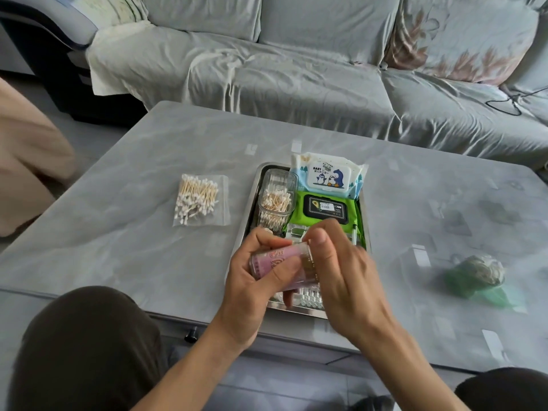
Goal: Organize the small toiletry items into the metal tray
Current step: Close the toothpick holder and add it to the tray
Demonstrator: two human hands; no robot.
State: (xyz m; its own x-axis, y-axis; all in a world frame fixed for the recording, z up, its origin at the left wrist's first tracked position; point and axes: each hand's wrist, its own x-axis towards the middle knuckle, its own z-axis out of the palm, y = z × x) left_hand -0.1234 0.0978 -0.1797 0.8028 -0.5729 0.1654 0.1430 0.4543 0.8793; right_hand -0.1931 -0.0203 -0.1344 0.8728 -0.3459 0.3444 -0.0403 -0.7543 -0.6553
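Observation:
My left hand (255, 280) grips a pink cylindrical container (275, 259) held on its side above the near end of the metal tray (252, 209). My right hand (341, 268) grasps the container's right end, its thumb on top. In the tray stand a clear box of cotton swabs (275, 200), a white penguin wipes pack (326, 173) and a green wipes pack (323, 210). A small packet of swabs (310, 299) lies at the tray's near edge, partly hidden by my hands. A clear bag of cotton swabs (200, 200) lies on the table left of the tray.
A green and white wrapped bundle (480, 274) lies on the grey table (118, 232) to the right. A covered sofa (296, 69) runs behind the table. My knees sit at the bottom corners. A person's clothed leg (26, 161) shows at the left edge.

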